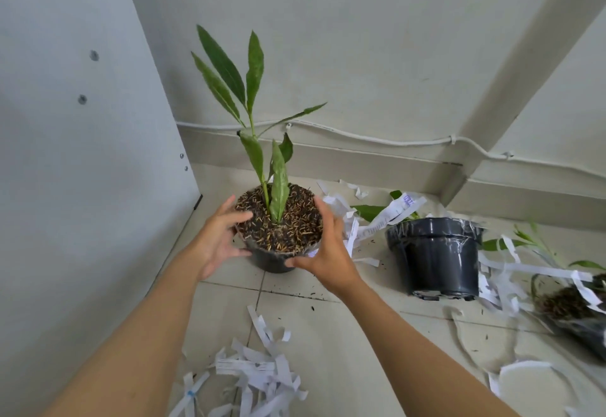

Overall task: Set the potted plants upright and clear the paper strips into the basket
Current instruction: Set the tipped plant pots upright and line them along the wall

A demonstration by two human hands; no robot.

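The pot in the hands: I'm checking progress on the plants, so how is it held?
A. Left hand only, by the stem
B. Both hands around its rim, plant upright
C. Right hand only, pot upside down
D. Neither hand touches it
B: the left hand and right hand clasp opposite sides of the pot at its rim, and the plant stands upright.

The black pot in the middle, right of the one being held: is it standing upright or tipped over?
Tipped over. The black pot lies with its rim turned away toward the wall, base facing the camera, leaves spreading along the floor behind it.
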